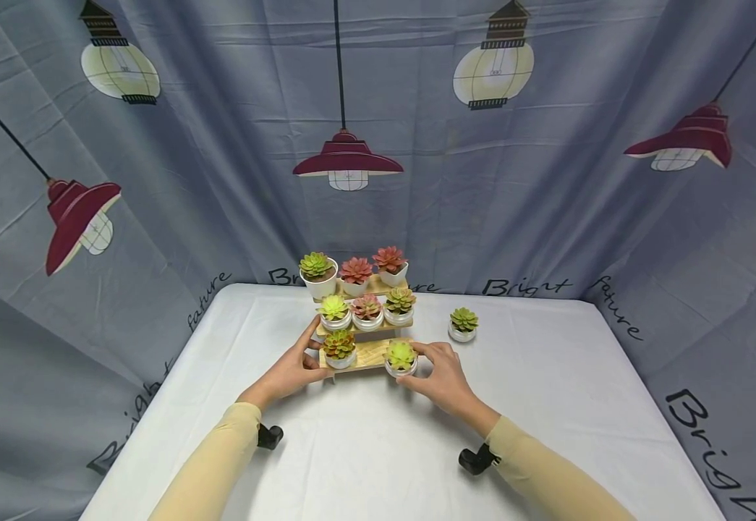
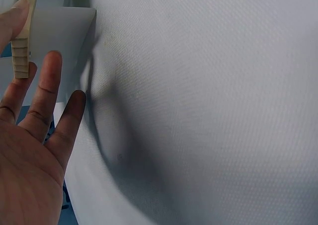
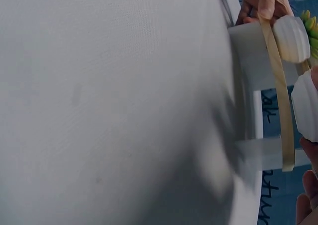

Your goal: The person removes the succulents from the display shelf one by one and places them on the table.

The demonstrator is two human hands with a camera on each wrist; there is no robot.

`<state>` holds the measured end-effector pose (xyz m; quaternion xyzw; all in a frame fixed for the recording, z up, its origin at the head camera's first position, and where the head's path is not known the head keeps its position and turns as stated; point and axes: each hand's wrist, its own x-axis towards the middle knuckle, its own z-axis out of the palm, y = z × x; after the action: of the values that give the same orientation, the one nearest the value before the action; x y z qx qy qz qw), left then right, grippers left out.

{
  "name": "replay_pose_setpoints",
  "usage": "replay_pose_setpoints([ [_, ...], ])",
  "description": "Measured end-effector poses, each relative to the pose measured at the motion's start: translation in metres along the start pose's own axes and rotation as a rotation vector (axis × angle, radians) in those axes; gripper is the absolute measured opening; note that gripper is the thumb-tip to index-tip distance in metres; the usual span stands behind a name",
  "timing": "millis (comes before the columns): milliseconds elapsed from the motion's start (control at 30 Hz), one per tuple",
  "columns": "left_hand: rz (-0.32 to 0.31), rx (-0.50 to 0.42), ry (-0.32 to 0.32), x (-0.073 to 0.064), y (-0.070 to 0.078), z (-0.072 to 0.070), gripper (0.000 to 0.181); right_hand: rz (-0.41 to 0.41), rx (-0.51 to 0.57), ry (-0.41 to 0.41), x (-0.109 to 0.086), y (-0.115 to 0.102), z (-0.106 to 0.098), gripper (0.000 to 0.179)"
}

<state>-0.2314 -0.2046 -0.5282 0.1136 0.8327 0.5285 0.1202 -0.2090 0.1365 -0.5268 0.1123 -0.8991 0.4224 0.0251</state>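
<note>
A three-tier stepped stand with wooden shelves (image 1: 370,353) and white supports holds several potted succulents. My left hand (image 1: 294,370) grips the left end of its lowest shelf; in the left wrist view the thumb (image 2: 17,19) lies on the wooden board (image 2: 21,51), other fingers extended. Between thumb and fingers, my right hand (image 1: 444,376) pinches a white pot with a pale green succulent (image 1: 401,356) at that shelf's right end. Whether the pot (image 3: 304,108) touches the board, I cannot tell. An orange-green succulent (image 1: 339,347) sits at the shelf's left.
Three pots stand on the middle tier, including a pink succulent (image 1: 367,308). The top tier bears a green succulent (image 1: 316,268) and two red ones. Another green potted succulent (image 1: 463,324) stands right of the stand on the white tablecloth (image 1: 547,376). A grey-blue curtain (image 1: 417,217) hangs behind.
</note>
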Motion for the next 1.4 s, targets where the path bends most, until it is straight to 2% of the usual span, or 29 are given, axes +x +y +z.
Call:
replay_pose_setpoints([
  [600,-0.005,-0.004,-0.006,0.003,-0.005,-0.001,0.117,0.055,0.018,0.029,-0.009,0.027,-0.029,0.082],
  [833,-0.007,-0.003,-0.012,0.002,-0.002,-0.001,0.117,0.080,0.016,0.038,-0.013,0.038,-0.042,0.086],
  [1400,0.005,-0.010,-0.013,0.001,-0.002,0.000,0.116,0.239,0.138,0.069,-0.013,0.066,-0.079,0.094],
])
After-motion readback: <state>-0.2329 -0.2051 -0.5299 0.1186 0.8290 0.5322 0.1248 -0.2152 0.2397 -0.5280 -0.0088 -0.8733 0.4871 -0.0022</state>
